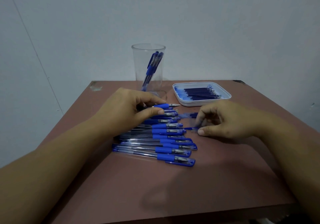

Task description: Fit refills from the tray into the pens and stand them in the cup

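Left hand (128, 106) on pen (161, 105), cup (149, 68) behind

Left hand (128, 106) and right hand (230, 119) are bare, as are both forearms (60, 145).

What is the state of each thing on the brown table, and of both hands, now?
Clear plastic cup: upright, holding a few blue pens.
White square tray: holding dark blue refills.
Row of blue-grip pens: lying flat, capped.
Left hand: holds an uncapped blue pen.
Right hand: pinches a clear pen cap.
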